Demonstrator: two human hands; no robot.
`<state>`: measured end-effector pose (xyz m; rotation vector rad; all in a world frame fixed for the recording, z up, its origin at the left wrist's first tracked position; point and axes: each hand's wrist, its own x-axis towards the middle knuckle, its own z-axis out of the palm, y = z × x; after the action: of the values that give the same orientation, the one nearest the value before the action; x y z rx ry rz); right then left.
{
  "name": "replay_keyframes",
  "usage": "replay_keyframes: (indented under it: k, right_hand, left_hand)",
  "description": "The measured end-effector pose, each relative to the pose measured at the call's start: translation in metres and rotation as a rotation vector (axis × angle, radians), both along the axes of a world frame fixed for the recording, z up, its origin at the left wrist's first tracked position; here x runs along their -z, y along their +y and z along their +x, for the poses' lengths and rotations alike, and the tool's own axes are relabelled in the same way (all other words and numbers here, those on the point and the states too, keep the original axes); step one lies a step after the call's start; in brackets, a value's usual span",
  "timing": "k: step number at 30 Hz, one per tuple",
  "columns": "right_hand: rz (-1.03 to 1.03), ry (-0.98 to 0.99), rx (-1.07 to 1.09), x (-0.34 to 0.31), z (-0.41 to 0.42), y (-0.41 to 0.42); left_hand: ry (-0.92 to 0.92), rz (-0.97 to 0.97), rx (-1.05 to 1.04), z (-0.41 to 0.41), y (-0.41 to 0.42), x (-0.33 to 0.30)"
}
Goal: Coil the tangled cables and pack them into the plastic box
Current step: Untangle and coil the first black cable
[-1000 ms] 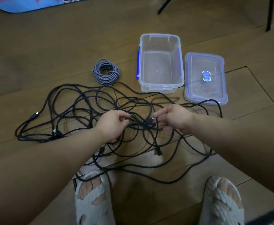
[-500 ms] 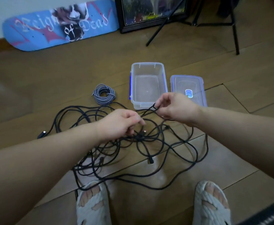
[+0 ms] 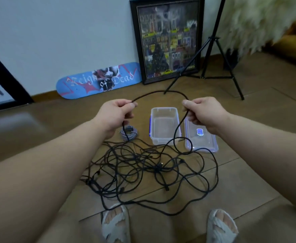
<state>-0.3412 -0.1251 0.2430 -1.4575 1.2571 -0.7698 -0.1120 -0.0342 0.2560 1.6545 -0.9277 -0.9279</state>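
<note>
Although most of the black cable [image 3: 154, 165] lies in a loose tangle on the wooden floor [image 3: 249, 172], just in front of the two slippered feet, one stretch of it is lifted: I have it arched between my left hand [image 3: 114, 115] and my right hand [image 3: 205, 114], up above the clear plastic box [image 3: 164, 125]. The left fingers are curled round the cable with the thumb pinching it at the top, and the short end hangs straight down from that fist. The right hand pinches it between thumb and curled fingers, and from there the long run drops and snakes back into the heap.

I judge this cable light, soft and limp: it sags and holds no shape of its own, so it will follow whatever the hands do. Its sheath looks matt, so I expect little slip. The best hold, as I see it, is near the free end, feeding the length through the other hand; plugs [image 3: 167, 188] within the heap could snag on crossing loops.

The lifted span runs left to right across my view, bowed upward in the middle, and both tails point down to the floor. The heap has no single axis I can name.

The box stands open and empty, its long side running away from me, with its lid [image 3: 201, 137] flat just to its right. A small grey cable, already coiled [image 3: 128, 133], lies left of the box.
</note>
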Motion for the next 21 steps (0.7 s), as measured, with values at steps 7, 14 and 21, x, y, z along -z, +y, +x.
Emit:
replay_keyframes:
  k: [7,14,21]
  right_hand:
    - [-0.017,-0.423,0.402,-0.043,-0.011,0.029]
    - [-0.569,0.668,-0.221,-0.036,0.003,0.068]
    - [-0.385,0.525,-0.206,-0.021,0.020,0.046]
  left_hand:
    - [-0.015,-0.031,-0.030,-0.017,0.034,-0.012]
    - [-0.363,0.005,0.220,-0.039,0.030,-0.017]
    - [-0.360,-0.018,0.254,-0.042,0.017,-0.016]
